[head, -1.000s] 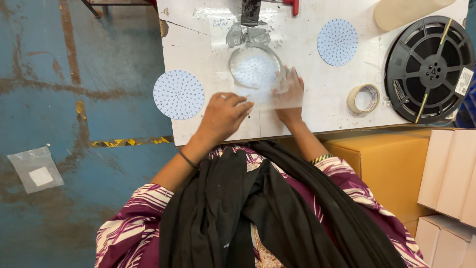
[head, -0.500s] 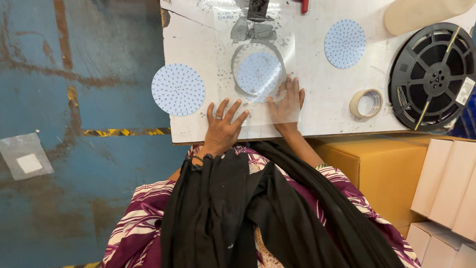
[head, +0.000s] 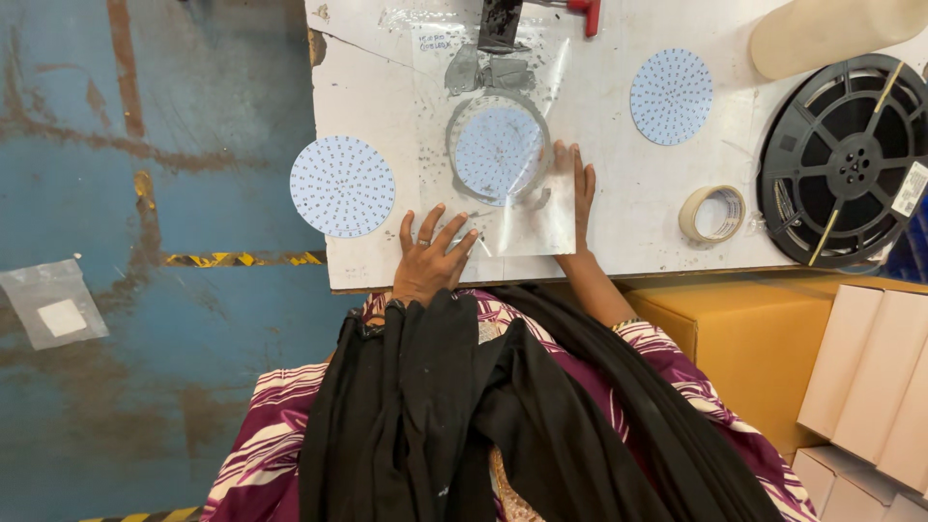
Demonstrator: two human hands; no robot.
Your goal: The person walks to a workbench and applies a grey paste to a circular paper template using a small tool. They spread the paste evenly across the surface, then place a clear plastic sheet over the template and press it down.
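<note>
one left hand (head: pixel 430 256), flat, fingers spread, pressing the near left corner of one clear plastic sheet (head: pixel 517 184). one right hand (head: pixel 580 188), flat, fingers together, pressing the sheet's right edge. three round dotted blue-white discs: one under the sheet (head: pixel 499 152) just beyond both hands, one (head: pixel 342 187) left of the left hand overhanging the white table (head: pixel 628 232), one (head: pixel 671 96) beyond the right hand. one tape roll (head: pixel 712 214) right of the right hand. one black reel (head: pixel 848 159) further right.
</note>
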